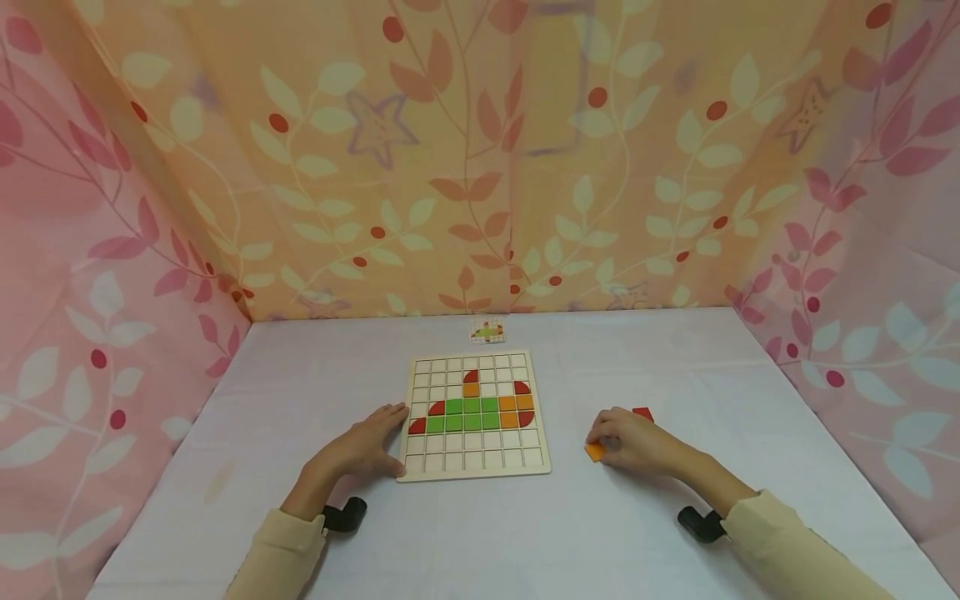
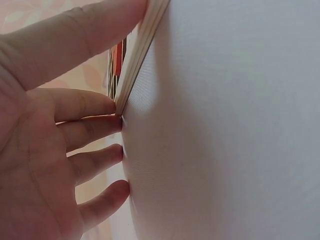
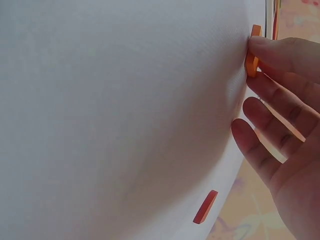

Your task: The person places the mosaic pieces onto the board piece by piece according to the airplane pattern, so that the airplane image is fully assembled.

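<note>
A wooden grid board (image 1: 472, 462) lies on the table, with red, orange and green tiles (image 1: 472, 406) set in some of its squares. At its left edge rests my left hand (image 1: 363, 442), fingers spread and thumb touching the near corner. The left wrist view shows the thumb (image 2: 75, 42) against the board's side (image 2: 142, 47). To the right of the board, my right hand (image 1: 637, 440) pinches an orange tile (image 1: 595, 451) low at the tabletop. In the right wrist view the thumb lies on this orange tile (image 3: 253, 55), and the other fingers fan out below.
Just beyond the right hand lies a red tile (image 1: 642, 412), partly hidden by it in the head view. A small pattern card (image 1: 487, 331) sits behind the board. Patterned cloth walls (image 1: 465, 167) enclose the white table (image 1: 480, 542) at the back and sides.
</note>
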`<state>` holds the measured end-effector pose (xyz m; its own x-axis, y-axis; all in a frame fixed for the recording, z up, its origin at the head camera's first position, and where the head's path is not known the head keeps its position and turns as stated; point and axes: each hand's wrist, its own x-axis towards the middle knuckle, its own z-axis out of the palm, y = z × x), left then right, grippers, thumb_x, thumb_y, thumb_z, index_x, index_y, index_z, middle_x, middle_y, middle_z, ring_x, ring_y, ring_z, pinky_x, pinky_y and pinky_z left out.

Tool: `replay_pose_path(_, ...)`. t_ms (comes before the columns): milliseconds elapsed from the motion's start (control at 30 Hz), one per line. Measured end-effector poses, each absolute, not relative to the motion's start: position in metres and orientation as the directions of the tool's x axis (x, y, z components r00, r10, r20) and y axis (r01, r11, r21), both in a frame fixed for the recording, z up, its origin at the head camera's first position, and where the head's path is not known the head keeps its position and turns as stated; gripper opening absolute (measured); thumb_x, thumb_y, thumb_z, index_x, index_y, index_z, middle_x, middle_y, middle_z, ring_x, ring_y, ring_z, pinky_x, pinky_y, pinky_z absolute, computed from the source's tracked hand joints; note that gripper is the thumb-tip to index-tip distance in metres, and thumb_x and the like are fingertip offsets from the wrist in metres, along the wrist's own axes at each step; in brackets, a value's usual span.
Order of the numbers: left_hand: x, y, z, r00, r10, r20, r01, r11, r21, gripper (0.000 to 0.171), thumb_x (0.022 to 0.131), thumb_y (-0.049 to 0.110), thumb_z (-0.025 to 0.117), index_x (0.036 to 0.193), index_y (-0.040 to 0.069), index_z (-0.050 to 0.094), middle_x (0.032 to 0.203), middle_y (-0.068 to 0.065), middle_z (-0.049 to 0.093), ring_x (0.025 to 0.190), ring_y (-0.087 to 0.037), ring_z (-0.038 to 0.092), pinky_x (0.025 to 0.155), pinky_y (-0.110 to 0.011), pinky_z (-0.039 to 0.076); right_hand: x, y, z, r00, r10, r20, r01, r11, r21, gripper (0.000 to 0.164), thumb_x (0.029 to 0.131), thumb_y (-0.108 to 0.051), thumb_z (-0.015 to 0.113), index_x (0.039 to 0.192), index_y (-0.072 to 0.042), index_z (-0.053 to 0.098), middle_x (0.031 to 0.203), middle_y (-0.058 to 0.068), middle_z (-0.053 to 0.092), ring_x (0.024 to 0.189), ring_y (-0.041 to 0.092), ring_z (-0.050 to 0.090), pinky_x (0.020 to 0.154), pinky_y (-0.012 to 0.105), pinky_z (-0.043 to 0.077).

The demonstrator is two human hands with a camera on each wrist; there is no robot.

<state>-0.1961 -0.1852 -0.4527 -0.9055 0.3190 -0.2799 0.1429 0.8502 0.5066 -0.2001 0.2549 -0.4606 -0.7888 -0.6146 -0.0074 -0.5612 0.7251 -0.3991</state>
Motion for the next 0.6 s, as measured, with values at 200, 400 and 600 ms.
replay_pose_path(200,-0.1961,-0.1852,-0.4527,-0.906,0.319,-0.279,0.143,0.85,0.507,0.095,0.07,0.017,0.086,0.149,0.001,0.035,0.159,-0.017,0.03,0.149,-0.04,0.02,0.115,-0.064,0.022,-0.2,0.2533,-0.4623,-0.8,-0.6,-0.004,-0.55,0.734,-0.398,0.018,0.079,-0.011,0.076,0.097,-0.016,0.075,0.093,-0.011,0.06,0.09,0.009,0.053,0.079,0.023,0.051)
replay_pose_path(400,-0.1972,-0.1851,-0.4551,-0.908,0.312,-0.28,0.14,0.854,0.5,0.095,0.071,0.018,0.085,0.149,0.002,0.036,0.159,-0.016,0.03,0.149,-0.04,0.02,0.115,-0.064,0.023,-0.1998,0.2521,-0.462,-0.803,-0.596,0.004,-0.546,0.734,-0.403,0.016,0.079,-0.013,0.077,0.094,-0.016,0.075,0.091,-0.012,0.06,0.089,0.009,0.052,0.078,0.023,0.051)
replay_pose_path(600,-0.198,-0.1847,-0.4549,-0.908,0.318,-0.274,0.145,0.85,0.506,0.095,0.07,0.018,0.086,0.149,0.001,0.036,0.159,-0.016,0.03,0.149,-0.04,0.021,0.115,-0.063,0.023,-0.2004,0.2497,-0.4637,-0.822,-0.57,-0.012,-0.513,0.748,-0.421,0.016,0.079,-0.016,0.077,0.095,-0.017,0.075,0.09,-0.013,0.06,0.088,0.008,0.053,0.078,0.023,0.051)
